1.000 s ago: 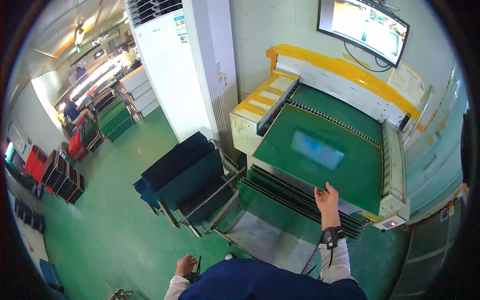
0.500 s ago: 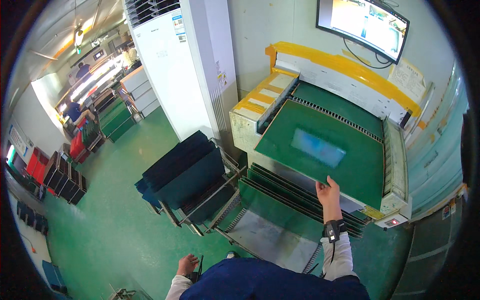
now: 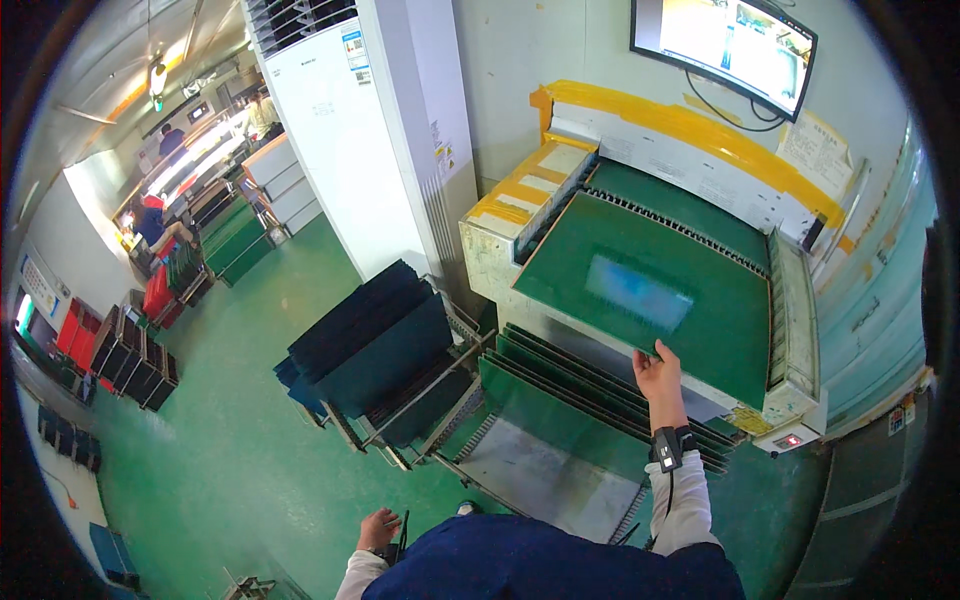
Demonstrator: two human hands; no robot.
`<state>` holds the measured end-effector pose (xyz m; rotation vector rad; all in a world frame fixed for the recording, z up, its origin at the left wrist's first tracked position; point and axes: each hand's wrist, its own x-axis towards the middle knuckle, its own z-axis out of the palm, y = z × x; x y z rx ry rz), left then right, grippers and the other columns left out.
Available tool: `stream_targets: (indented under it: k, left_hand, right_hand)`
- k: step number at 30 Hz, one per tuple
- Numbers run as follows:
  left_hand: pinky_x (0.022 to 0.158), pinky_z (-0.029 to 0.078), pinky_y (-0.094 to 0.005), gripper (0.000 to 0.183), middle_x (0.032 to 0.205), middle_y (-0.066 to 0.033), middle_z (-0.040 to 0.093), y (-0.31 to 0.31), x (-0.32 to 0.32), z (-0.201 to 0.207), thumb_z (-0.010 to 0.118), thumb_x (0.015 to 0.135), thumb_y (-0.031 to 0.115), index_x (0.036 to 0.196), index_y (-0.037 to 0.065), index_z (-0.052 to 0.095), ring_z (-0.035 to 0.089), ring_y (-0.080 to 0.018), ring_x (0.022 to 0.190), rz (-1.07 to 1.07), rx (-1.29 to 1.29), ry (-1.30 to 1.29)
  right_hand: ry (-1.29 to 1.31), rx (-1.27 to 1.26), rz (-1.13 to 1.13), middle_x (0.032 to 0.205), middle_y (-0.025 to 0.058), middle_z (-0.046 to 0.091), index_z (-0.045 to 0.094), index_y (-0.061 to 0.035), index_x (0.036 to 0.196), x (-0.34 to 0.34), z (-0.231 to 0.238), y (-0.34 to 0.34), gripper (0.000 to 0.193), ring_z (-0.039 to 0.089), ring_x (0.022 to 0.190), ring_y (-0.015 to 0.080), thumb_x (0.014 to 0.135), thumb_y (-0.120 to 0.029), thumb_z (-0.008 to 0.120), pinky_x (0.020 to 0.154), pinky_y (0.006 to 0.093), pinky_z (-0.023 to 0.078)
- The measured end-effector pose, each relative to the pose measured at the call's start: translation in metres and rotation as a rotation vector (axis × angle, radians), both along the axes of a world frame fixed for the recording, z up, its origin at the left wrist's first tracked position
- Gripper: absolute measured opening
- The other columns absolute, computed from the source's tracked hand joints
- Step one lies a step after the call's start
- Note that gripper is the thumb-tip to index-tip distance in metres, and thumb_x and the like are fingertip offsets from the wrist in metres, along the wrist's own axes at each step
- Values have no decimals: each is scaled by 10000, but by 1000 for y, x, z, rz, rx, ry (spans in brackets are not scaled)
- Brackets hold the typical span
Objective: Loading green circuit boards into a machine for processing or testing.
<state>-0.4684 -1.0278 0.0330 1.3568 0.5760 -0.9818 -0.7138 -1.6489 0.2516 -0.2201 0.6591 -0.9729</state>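
Note:
A large green panel [image 3: 560,255] lies flat on the conveyor rollers of a machine [image 3: 490,235], with a pale bluish reflection on its surface. My right hand [image 3: 658,378] grips its near edge between thumb and fingers, the arm stretched forward. Down at the lower left, my left hand [image 3: 378,528] hangs with loosely bent fingers and nothing visible in it. Below the machine's front, several green panels [image 3: 560,400] stand on edge in a slotted rack [image 3: 545,480], close under my right forearm.
Dark panels [image 3: 385,340] lean in another metal rack left of the green ones. A tall white cabinet unit [image 3: 350,130] stands behind them. A screen [image 3: 725,55] hangs on the wall above the machine. Farther left are black crates [image 3: 130,355] and people at a lit bench.
The green panel has slid slightly farther into the machine, away from me, with my right hand following at its near edge. My left hand has barely moved.

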Motion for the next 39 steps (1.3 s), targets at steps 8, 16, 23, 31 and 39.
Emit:
stream_targets:
  k: [8, 16, 23, 31, 39]
  left_hand:
    - [581, 482, -392, 322, 1021, -200, 557, 2, -6, 6, 495, 869, 173, 1105, -42, 452, 586, -333, 801, -20, -20, -11]
    - [579, 477, -398, 323, 994, -193, 553, 14, -6, -8, 497, 874, 186, 1094, -48, 462, 576, -324, 770, -444, 41, -378]
    - [621, 484, -402, 346, 1033, -200, 554, 5, -4, -1, 506, 869, 197, 1113, -45, 462, 574, -331, 816, -62, -12, 12]
    - [634, 485, -414, 329, 1029, -200, 554, 8, -9, 8, 503, 866, 188, 1097, -44, 469, 574, -331, 810, -251, 82, -170]
    - [700, 527, -326, 291, 1033, -194, 583, -2, -11, 31, 511, 825, 32, 1094, -68, 469, 625, -286, 828, -882, 288, -533]
  right_hand:
    - [78, 10, 24, 846, 124, 555, 495, -21, 940, 4, 8, -1, 247, 559, 756, 241, 831, -217, 598, 649, 337, 504]
    - [139, 16, 110, 837, 91, 556, 518, -18, 916, 1, -1, -18, 310, 550, 761, 211, 796, -280, 634, 670, 319, 472]
    - [248, 67, 94, 780, 91, 578, 539, -14, 849, 3, 9, -15, 377, 571, 688, 201, 803, -378, 628, 603, 335, 491]
    - [503, -224, 405, 777, 68, 621, 580, -38, 843, 7, 25, 49, 331, 588, 677, 166, 845, -369, 571, 603, 286, 486]
    - [1196, -1036, 412, 757, 62, 634, 627, -22, 834, -12, 7, 123, 199, 583, 643, 130, 801, -218, 625, 586, 265, 462]
